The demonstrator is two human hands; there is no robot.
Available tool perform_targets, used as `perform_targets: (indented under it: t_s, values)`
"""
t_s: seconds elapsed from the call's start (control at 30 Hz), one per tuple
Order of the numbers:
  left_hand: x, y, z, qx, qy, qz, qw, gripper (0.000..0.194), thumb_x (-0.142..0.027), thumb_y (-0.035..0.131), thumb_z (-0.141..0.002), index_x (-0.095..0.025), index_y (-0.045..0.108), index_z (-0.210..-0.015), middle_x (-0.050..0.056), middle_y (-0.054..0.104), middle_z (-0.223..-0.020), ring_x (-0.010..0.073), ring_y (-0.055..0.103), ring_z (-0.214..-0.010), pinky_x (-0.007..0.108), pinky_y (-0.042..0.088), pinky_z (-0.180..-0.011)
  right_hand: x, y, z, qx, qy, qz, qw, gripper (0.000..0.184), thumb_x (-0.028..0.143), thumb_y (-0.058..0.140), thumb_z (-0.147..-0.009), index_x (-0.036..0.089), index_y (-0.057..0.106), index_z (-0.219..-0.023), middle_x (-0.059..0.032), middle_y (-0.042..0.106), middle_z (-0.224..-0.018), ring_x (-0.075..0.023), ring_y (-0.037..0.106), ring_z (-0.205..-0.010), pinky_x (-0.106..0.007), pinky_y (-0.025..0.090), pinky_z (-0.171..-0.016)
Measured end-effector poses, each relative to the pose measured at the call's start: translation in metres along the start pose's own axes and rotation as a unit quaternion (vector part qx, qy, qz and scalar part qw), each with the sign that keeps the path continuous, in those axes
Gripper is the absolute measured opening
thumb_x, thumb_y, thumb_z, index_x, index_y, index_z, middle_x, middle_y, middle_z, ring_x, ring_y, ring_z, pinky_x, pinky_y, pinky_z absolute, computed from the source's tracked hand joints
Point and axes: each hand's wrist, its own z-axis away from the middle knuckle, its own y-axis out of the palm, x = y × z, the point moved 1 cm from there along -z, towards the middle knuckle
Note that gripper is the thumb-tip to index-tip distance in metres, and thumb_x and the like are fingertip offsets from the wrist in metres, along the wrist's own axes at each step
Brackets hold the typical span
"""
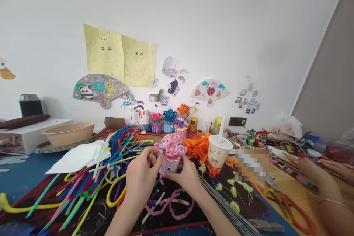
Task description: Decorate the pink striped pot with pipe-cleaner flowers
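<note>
A small pink pot of pipe-cleaner flowers (pixel 171 155) stands at the middle of the table. My left hand (pixel 139 179) pinches the flowers at their left side, fingers closed. My right hand (pixel 186 177) is wrapped round the pot's lower right side. Loose pink and purple pipe-cleaner pieces (pixel 177 204) lie on the dark mat just in front of both hands.
A heap of coloured pipe cleaners (pixel 91 184) lies left, orange ones (pixel 197 147) and a white paper cup (pixel 218 151) right. Thin wires (pixel 224 206) fan out beside my right arm. Finished flower pots (pixel 168 120) stand at the wall. Another person's hand (pixel 318 177) rests far right.
</note>
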Motion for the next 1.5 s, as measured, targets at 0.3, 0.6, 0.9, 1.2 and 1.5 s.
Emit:
perform_targets:
  t_s: [0.3, 0.6, 0.9, 1.2, 1.5]
  values:
    - [0.0, 0.0, -0.001, 0.004, 0.008, 0.022, 1.0, 0.03, -0.051, 0.048, -0.075, -0.023, 0.057, -0.083, -0.007, 0.048, -0.052, 0.014, 0.045, -0.049, 0.026, 0.03, -0.055, -0.015, -0.003, -0.004, 0.001, 0.029, 0.069, 0.997, 0.064, 0.025, 0.081, -0.049, 0.014, 0.059, -0.107, -0.0131, 0.072, -0.1, -0.033, 0.067, -0.094, -0.04, 0.05, -0.079]
    - [0.002, -0.003, -0.001, 0.018, -0.011, 0.109, 0.994, 0.034, -0.053, 0.054, -0.074, -0.02, 0.057, -0.082, -0.006, 0.047, -0.05, 0.0135, 0.041, -0.047, 0.024, 0.029, -0.052, -0.021, -0.006, -0.003, 0.021, 0.03, 0.038, 0.999, 0.07, 0.026, 0.082, -0.051, 0.017, 0.053, -0.114, -0.0077, 0.071, -0.101, -0.0274, 0.067, -0.092, -0.037, 0.051, -0.08]
    - [0.001, -0.01, -0.005, 0.043, -0.07, 0.225, 0.971, 0.046, -0.057, 0.062, -0.067, -0.016, 0.058, -0.085, -0.004, 0.048, -0.056, 0.0117, 0.039, -0.054, 0.022, 0.029, -0.054, -0.003, -0.039, 0.009, 0.023, 0.051, 0.098, 0.994, 0.069, 0.014, 0.079, -0.048, 0.017, 0.059, -0.114, -0.0002, 0.065, -0.078, -0.0227, 0.061, -0.075, -0.031, 0.047, -0.066]
    - [0.005, -0.009, -0.006, 0.125, -0.121, 0.313, 0.933, 0.054, -0.058, 0.072, -0.056, -0.011, 0.062, -0.08, -0.005, 0.044, -0.052, 0.008, 0.034, -0.051, 0.019, 0.024, -0.05, 0.06, -0.064, 0.034, 0.121, 0.009, 0.001, 0.993, 0.021, 0.031, 0.052, -0.083, 0.02, 0.069, -0.09, -0.0018, 0.066, -0.065, -0.018, 0.061, -0.059, -0.029, 0.048, -0.058]
    - [0.004, -0.014, -0.006, 0.247, -0.174, 0.335, 0.892, 0.05, -0.055, 0.078, -0.049, -0.014, 0.064, -0.073, -0.009, 0.037, -0.044, 0.0032, 0.016, -0.037, 0.021, 0.005, -0.039, 0.07, -0.014, 0.032, 0.064, -0.098, -0.03, 0.993, 0.027, 0.038, 0.057, -0.086, 0.021, 0.07, -0.102, -0.0058, 0.07, -0.083, -0.0213, 0.065, -0.078, -0.033, 0.052, -0.072]
